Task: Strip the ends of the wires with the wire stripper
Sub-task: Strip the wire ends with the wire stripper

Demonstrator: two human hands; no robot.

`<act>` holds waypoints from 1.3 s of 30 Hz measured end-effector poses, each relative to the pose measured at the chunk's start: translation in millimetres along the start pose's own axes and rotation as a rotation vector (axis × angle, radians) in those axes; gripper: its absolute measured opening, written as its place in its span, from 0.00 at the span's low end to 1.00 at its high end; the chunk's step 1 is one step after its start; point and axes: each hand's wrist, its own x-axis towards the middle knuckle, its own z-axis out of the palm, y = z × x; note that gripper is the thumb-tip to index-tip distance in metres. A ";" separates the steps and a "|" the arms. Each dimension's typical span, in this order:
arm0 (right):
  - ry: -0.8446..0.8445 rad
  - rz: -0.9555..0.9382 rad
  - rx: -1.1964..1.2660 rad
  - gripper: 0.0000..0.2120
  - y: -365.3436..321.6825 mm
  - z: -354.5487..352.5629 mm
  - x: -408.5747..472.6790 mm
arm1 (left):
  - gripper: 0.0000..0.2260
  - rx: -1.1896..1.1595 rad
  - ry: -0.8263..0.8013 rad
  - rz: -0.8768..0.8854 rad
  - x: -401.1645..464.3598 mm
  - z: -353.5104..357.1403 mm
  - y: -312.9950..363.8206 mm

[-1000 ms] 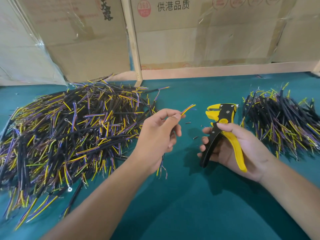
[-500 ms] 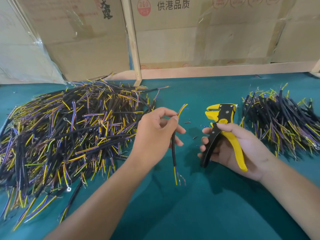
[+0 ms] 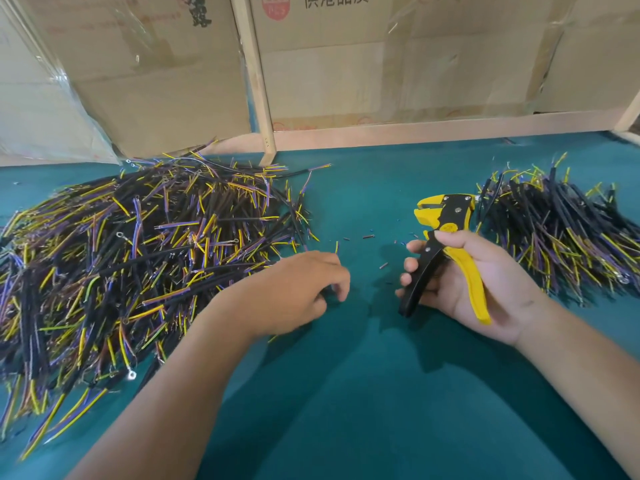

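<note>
My left hand (image 3: 294, 292) is low over the green table at the right edge of the big pile of black, yellow and purple wires (image 3: 138, 265), palm down with fingers curled. One wire (image 3: 336, 247) runs under it; only its yellow tip pokes out past the knuckles, the rest is hidden. My right hand (image 3: 467, 282) grips the handles of the yellow and black wire stripper (image 3: 450, 216), jaws pointing up and away, apart from the wire. A smaller pile of wires (image 3: 561, 237) lies to the right of that hand.
Small cut bits of insulation (image 3: 369, 237) are scattered on the green table cloth (image 3: 363, 393) between the hands. Cardboard boxes (image 3: 398, 64) and a wooden post (image 3: 258, 98) close off the back of the table.
My left hand has dropped from mid-air down and left to the table by the big pile, taking the wire with it. The right hand and stripper have stayed in place.
</note>
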 end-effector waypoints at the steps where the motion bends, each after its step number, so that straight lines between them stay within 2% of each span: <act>1: -0.002 0.000 -0.003 0.17 0.4 -0.2 0.2 | 0.15 -0.012 0.020 0.003 -0.6 -1.9 -1.8; 4: -0.008 0.006 -0.010 0.18 1.8 0.0 0.1 | 0.17 0.038 0.028 -0.019 -5.2 -7.1 -12.6; 7: -0.010 0.012 -0.011 0.17 1.2 0.6 -0.3 | 0.06 0.029 0.033 -0.103 -7.6 -6.9 -16.6; 8: -0.010 0.015 -0.010 0.18 0.8 0.9 -0.5 | 0.07 0.024 0.016 -0.132 -7.4 -5.7 -16.1; 10: -0.014 0.019 -0.007 0.18 0.3 1.1 -0.9 | 0.15 0.042 -0.061 -0.189 -7.2 -0.5 -14.5; 13: -0.016 0.021 -0.010 0.18 0.0 1.3 -1.3 | 0.14 0.062 -0.037 -0.154 -4.8 4.0 -14.8; 15: -0.008 0.019 -0.013 0.18 0.1 1.4 -0.7 | 0.12 -0.168 0.140 -0.125 -1.5 1.1 -9.4; 18: -0.003 0.022 -0.010 0.17 0.1 2.8 -0.9 | 0.16 -0.871 0.479 -0.093 5.7 -4.4 9.9; 19: -0.004 0.025 -0.007 0.17 0.1 3.1 -0.9 | 0.17 -0.979 0.561 -0.077 7.9 -5.2 14.9; 20: -0.005 0.029 -0.002 0.17 0.3 3.3 -0.9 | 0.15 -0.983 0.625 -0.072 9.3 -4.1 18.9; 22: -0.002 0.035 0.013 0.17 0.7 2.1 -1.2 | 0.05 -0.800 0.707 -0.132 9.4 0.7 21.5; 23: -0.001 0.036 0.020 0.18 0.6 1.5 -0.9 | 0.08 -0.689 0.735 -0.180 9.6 3.2 19.4; 25: -0.003 0.043 0.026 0.19 1.0 1.0 -0.8 | 0.20 -0.454 0.784 -0.222 8.9 5.8 18.5; 26: -0.007 0.045 0.025 0.19 1.1 1.3 -0.9 | 0.22 -0.402 0.807 -0.214 9.4 4.3 20.0; 28: -0.011 0.044 0.027 0.20 0.7 1.9 -1.2 | 0.19 -0.463 0.794 -0.191 11.2 1.9 20.4; 31: -0.012 0.044 0.032 0.20 -0.6 2.0 -2.4 | 0.05 -0.802 0.666 -0.192 11.8 2.2 23.2; 33: -0.012 0.044 0.026 0.20 -1.6 2.2 -2.9 | 0.09 -0.876 0.600 -0.181 11.6 5.8 25.3; 39: -0.008 0.053 0.020 0.18 -1.1 2.7 -1.8 | 0.10 -0.770 0.604 -0.095 13.2 9.4 27.2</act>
